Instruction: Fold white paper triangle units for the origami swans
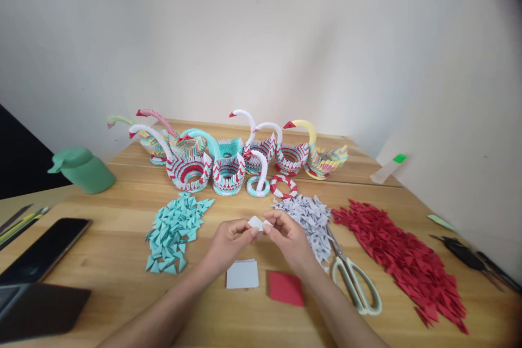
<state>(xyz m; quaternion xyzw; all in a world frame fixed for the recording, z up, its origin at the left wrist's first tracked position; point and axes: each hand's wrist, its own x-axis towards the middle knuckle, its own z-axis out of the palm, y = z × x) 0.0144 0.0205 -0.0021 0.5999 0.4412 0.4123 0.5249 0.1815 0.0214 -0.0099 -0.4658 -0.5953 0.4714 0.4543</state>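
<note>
Between my two hands is a small white piece of paper (255, 223), partly folded, above the table's middle. My left hand (233, 237) pinches its left side between thumb and fingers. On the right side, my right hand (286, 232) pinches it the same way. Below my hands lie a stack of white paper slips (242, 274) and a stack of red paper slips (285, 288). A pile of folded white paper triangles (306, 215) is just beyond my right hand. Left of my left hand spreads a pile of turquoise paper triangles (175, 231).
Scissors (353, 277) lie right of my right forearm, beside a long pile of red triangles (403, 255). Several paper swans (190, 171) and a red-white ring (284, 187) stand behind. At left are a green jug (84, 169), a phone (44, 250) and a dark device (41, 310).
</note>
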